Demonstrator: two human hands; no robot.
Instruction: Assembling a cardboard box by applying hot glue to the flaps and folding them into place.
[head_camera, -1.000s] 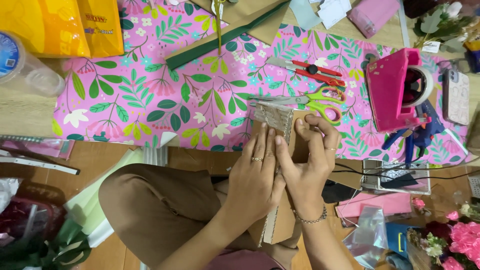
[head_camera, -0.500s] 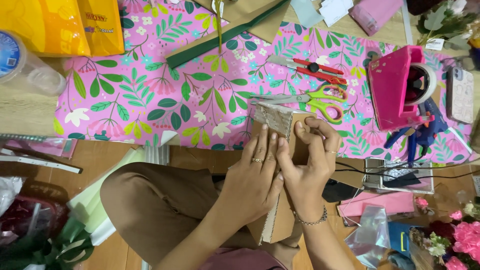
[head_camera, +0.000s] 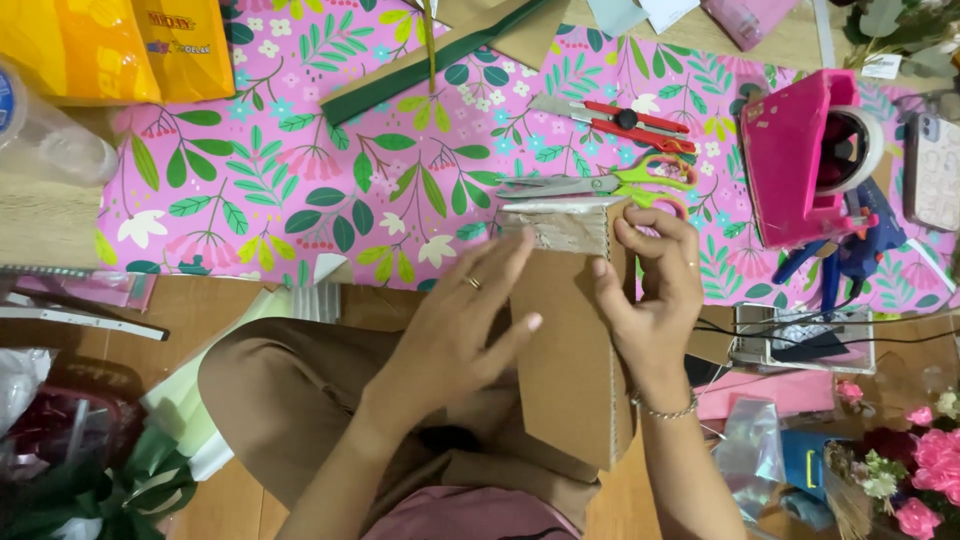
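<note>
The left hand (head_camera: 455, 330), a ring on one finger, lies flat and open against the face of a tall brown corrugated cardboard piece (head_camera: 565, 350) in the centre of the frame, fingers spread and pressing rather than gripping, seemingly to steady the panel on the lap. The right hand (head_camera: 650, 290) curls around the cardboard's right edge near its top, thumb on the front and fingers bent behind, pinching it just below a strip of clear shiny tape (head_camera: 560, 225) across the upper end; that grip looks meant to keep the taped edge taut. Just above lie green-and-pink-handled scissors (head_camera: 610, 185) and a red utility knife (head_camera: 625, 120) on pink floral wrapping paper (head_camera: 300, 180), within easy reach. A pink tape dispenser (head_camera: 800, 165) stands at upper right.
</note>
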